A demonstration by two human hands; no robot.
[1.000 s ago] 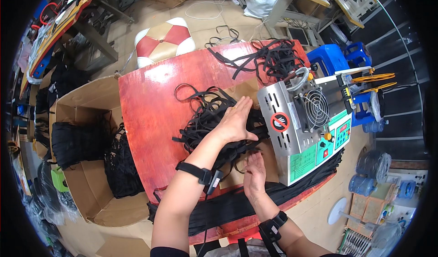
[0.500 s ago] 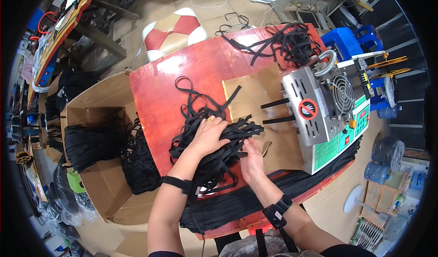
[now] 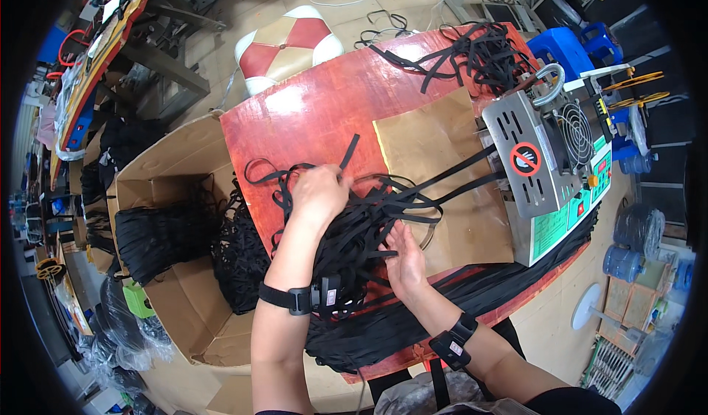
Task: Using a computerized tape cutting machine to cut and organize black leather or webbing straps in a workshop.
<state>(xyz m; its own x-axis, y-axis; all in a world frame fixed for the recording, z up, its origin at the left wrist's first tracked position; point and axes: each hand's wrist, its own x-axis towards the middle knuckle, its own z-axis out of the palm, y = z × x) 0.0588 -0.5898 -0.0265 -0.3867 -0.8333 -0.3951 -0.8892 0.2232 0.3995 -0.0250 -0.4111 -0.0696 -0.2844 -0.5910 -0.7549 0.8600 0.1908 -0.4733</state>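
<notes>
A loose heap of flat black straps (image 3: 354, 231) lies tangled on the red table. Over its left side my left hand (image 3: 322, 192) is closed, pinching a black strap (image 3: 350, 152) whose free end sticks up past the fingers. My right hand (image 3: 405, 260) rests at the heap's right edge, palm turned up and fingers loosely extended against the straps. Two straps (image 3: 463, 175) stretch from the heap over a brown sheet (image 3: 472, 231) to a metal machine (image 3: 522, 161) with a green panel. Part of the left fingers is hidden by the hand.
An open cardboard box (image 3: 181, 308) holding black straps stands left of the red table (image 3: 295, 116). Another strap pile (image 3: 490, 54) lies at the table's far right corner. Bundled straps (image 3: 472, 290) run along the near edge. A red and beige stool (image 3: 287, 46) stands beyond.
My left hand has gone from lying spread on the heap to closing on a strap, slightly farther left. Two straps now reach from the machine to the heap. The view has shifted slightly.
</notes>
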